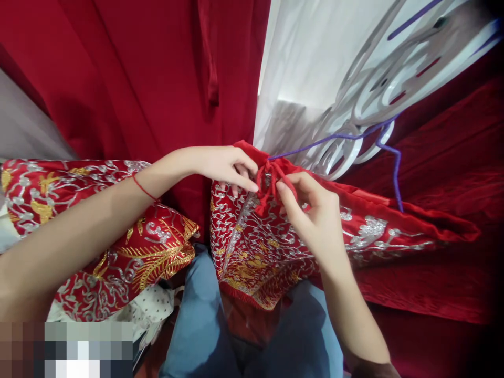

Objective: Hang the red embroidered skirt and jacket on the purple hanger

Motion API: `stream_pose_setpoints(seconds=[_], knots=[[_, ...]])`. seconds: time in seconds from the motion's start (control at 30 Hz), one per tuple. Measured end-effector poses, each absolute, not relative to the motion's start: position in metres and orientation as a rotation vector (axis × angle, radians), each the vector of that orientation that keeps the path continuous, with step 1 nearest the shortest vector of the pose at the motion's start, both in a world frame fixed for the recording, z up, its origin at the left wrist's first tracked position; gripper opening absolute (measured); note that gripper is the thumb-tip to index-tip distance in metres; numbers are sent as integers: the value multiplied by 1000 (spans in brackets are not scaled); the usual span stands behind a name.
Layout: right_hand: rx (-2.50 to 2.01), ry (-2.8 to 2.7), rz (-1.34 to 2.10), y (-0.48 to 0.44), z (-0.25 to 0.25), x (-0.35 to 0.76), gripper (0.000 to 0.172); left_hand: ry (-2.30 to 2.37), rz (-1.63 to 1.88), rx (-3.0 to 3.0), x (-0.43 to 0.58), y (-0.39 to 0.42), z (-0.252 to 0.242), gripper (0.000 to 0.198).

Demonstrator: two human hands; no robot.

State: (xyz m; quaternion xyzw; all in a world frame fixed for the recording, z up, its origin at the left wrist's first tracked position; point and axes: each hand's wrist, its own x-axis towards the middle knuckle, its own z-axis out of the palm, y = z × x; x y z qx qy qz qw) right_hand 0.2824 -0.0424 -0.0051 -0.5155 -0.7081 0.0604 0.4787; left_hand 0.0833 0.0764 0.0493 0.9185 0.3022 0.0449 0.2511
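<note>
A red embroidered garment (pixel 252 247) with silver and gold patterns hangs in front of my knees, its waistband stretched out to the right. A bow of red cord (pixel 268 181) sits at its top edge. From the left, my left hand (pixel 232 169) reaches in, its thumb and fingers closed at the left loop of the bow. My right hand (pixel 311 205) pinches the right loop of the cord between thumb and forefinger. A thin red string circles my left wrist.
A purple hanger wire (pixel 338 135) runs from the waistband past white scrolled metalwork (pixel 378 94). Red curtains (pixel 118 68) hang behind. Another embroidered garment (pixel 157 241) lies at left, beneath my left forearm.
</note>
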Motion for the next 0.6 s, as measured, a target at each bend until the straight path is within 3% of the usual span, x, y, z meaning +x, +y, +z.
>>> stream_pose_setpoints(seconds=[0.4,0.5,0.6], knots=[[-1252,-1681,238,-48,-8,291,17,872,372,2667,89,72,44,20],[-1271,-1673,223,-47,-11,292,19,812,282,2703,82,73,53,14],[-1270,-1584,234,-48,-15,300,17,685,188,2630,65,75,70,22]])
